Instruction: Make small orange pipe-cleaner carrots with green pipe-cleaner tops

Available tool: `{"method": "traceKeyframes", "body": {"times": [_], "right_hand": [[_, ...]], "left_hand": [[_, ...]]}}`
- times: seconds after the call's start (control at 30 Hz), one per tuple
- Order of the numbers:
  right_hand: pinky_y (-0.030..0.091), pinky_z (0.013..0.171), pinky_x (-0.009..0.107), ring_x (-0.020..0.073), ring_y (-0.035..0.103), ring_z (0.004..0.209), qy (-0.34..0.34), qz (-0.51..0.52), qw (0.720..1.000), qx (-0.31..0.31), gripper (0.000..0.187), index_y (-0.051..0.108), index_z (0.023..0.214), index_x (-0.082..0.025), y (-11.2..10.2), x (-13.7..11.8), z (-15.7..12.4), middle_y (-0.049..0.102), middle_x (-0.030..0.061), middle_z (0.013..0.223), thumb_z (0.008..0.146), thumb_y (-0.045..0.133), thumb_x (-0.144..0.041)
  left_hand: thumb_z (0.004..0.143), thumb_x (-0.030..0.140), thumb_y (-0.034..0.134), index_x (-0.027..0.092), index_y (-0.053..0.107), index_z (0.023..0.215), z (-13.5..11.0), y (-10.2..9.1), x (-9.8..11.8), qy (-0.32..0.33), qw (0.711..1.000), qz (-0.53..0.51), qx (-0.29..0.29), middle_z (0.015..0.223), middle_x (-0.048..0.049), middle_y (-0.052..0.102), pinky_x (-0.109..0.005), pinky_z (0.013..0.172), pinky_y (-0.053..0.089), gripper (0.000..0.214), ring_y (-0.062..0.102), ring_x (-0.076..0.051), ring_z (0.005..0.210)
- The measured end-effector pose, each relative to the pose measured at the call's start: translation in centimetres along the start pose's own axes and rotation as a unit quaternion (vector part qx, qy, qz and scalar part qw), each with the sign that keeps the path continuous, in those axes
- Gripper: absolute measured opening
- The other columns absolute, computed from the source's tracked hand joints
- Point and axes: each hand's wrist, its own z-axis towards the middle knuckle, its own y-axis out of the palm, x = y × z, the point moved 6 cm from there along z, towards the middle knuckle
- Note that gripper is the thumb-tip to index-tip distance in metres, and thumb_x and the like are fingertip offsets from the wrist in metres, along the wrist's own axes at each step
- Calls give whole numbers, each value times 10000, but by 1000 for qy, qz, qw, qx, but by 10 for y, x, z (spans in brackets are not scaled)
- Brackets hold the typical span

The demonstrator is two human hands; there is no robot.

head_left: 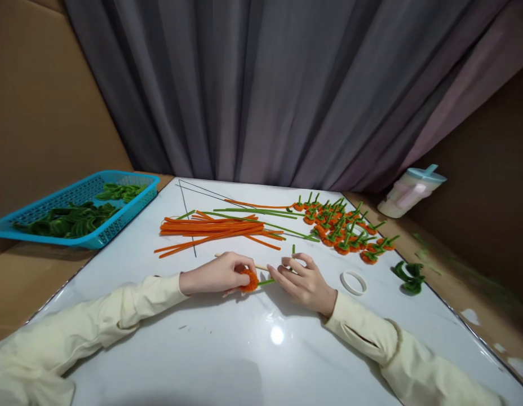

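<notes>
While left hand (219,274) pinches round orange fuzzy-wire ball (250,281) above white table (227,349), right hand (304,283) curls near ball's green stem (265,282); cannot tell what it grips. Thin pale wooden stick (261,267) between 2 hands. Farther: white tape ring (342,277), straight orange fuzzy wires (215,226), grey pleated curtain (265,96).

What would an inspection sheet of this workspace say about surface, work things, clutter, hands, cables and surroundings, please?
Surface: glossy white tabletop, small dark specks.
Work things: orange strips, loosely piled; orange-and-green pieces clustered right; pale stick between the hands.
Clutter: white ring and dark green pieces, right side.
Hands: left hand holds an orange pompom; right hand is beside its green stem, grip unclear.
Cables: thin dark lines, perhaps wires.
Surroundings: grey curtain behind, blue basket left, lidded cup right.
</notes>
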Motion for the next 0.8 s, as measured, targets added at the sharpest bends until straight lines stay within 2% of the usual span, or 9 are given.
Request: {"method": "traceKeyframes", "body": {"times": [0.17,0.37,0.53,0.67,0.8], "right_hand": [[330,798,350,169,562,754,20,5,1000,6,231,549,1058,-144,-1,-1,0,636,8,634,847,487,-73],[333,805,354,150,562,717,30,6,999,22,218,546,1032,-139,0,-2,0,614,-3,592,852,451,-61],[342,800,363,146,544,685,49,16,999,16,228,543,1026,-130,4,1,-3,584,-11,559,841,438,-45],[358,792,363,168,543,716,39,4,999,-21,217,543,1024,-112,9,0,-2,593,10,592,850,432,-46],[352,807,370,193,553,804,38,1,998,-45,220,551,1038,-110,11,0,1,619,35,659,853,443,-61]], "left_hand": [[687,149,433,143,553,697,0,-4,-3,-10,1000,5,-26,557,26,553,-169,376,370,121,419,-56,376],[700,156,450,141,535,682,2,-8,-8,-12,999,-18,-29,546,31,550,-159,364,357,89,418,-48,368],[762,198,494,137,545,762,0,-2,-5,-40,988,-128,-76,556,18,582,-189,433,417,80,509,-76,422],[808,336,554,122,564,879,-1,8,-4,-67,956,-238,-156,748,-58,655,-253,566,488,226,620,-136,614],[791,407,598,116,546,857,3,11,-12,-66,954,-248,-157,760,-80,663,-270,576,490,302,618,-137,598]]}}
